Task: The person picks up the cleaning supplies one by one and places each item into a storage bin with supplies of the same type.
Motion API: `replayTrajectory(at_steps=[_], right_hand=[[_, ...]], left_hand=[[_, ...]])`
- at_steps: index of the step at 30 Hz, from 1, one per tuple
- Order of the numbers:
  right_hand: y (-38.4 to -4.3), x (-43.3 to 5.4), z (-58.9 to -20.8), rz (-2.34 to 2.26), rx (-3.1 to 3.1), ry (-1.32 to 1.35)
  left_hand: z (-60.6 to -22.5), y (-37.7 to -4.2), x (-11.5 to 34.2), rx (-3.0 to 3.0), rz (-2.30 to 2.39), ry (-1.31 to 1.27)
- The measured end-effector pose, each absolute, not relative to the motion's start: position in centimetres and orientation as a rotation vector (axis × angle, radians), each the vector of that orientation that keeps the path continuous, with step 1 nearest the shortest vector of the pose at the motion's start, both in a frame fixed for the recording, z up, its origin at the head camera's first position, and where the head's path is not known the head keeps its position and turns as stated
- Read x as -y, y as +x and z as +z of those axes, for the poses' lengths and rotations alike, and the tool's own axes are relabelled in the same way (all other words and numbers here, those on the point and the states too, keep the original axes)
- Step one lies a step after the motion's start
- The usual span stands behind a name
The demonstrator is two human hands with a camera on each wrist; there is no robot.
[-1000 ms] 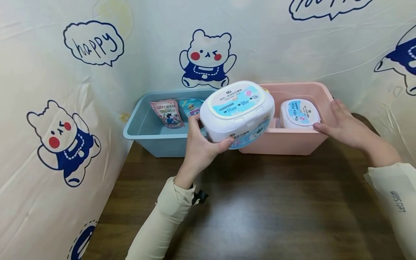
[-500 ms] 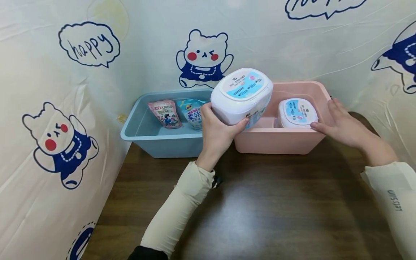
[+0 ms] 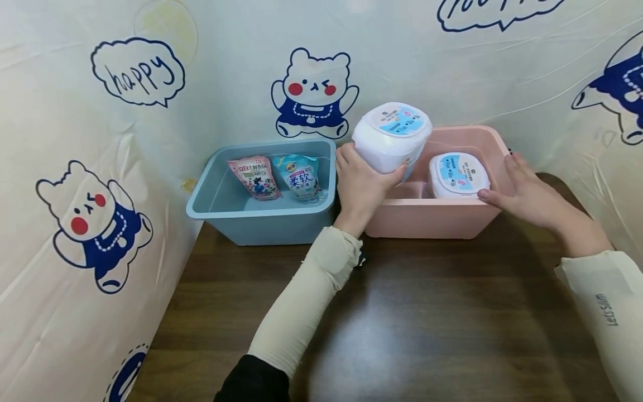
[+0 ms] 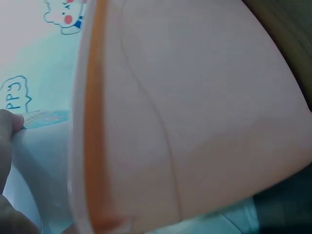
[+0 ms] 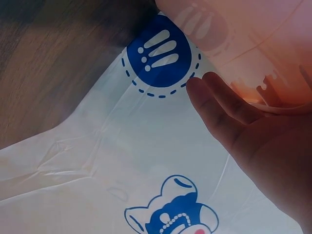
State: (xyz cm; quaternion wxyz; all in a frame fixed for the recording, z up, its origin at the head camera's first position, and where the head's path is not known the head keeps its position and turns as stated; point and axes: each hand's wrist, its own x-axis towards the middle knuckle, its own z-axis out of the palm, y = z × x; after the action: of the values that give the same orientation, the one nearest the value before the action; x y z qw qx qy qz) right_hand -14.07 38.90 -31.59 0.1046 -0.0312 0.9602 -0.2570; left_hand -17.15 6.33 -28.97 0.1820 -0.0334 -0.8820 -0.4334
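My left hand grips a white laundry pod tub with a blue-and-white label on its lid. The tub is tilted above the left end of the pink bin. In the left wrist view, fingers and part of the white tub show beyond the bin's pink wall. A second, similar tub sits inside the bin, towards the right. At the bin's right end my right hand rests on the corner, thumb at the front rim. The right wrist view shows its fingers straight along the outside.
To the left stands a blue bin beside the pink one. Inside it lie a pink pouch and a light-blue pouch. Both bins stand on a dark wooden table, against a printed cloth backdrop.
My left hand has carried the tub rightwards, from in front of the gap between the bins to over the pink bin. The light-blue pouch is now uncovered. My right hand stays at the bin's corner.
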Motion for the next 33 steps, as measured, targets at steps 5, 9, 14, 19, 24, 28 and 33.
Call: replayTrajectory(at_steps=[5,9,14,19,24,28,33], right_hand=[[-14.0,-38.8,-31.5,-0.761,-2.825,-0.089],[-13.9,-38.8,-31.5,-0.765,-2.828,-0.09],[-14.0,-38.9,-31.5,-0.774,-2.842,-0.085],[-14.1,-38.8,-31.6,-0.776,-2.841,-0.089],[-14.1,-39.0,-31.7,-0.771,-2.853,-0.084],[-14.0,-39.0,-31.7,-0.775,-2.855,-0.075],[-13.9,-38.6,-31.7,-0.786,-2.851,-0.067]], left_hand=[[-30.1,-17.8,-7.8,2.546,-1.094,-0.064],[-30.7,-18.2,-8.7,2.636,-0.909,-0.034],[-30.6,-18.8,-9.4,2.76,-0.678,-0.073],[-30.6,-19.0,-9.7,2.898,-0.635,0.017],[-30.3,-19.2,-9.9,2.978,-0.645,0.015],[-30.1,-19.4,-9.9,3.053,-0.665,0.028],[-30.0,-19.6,-9.4,3.143,-0.664,0.002]])
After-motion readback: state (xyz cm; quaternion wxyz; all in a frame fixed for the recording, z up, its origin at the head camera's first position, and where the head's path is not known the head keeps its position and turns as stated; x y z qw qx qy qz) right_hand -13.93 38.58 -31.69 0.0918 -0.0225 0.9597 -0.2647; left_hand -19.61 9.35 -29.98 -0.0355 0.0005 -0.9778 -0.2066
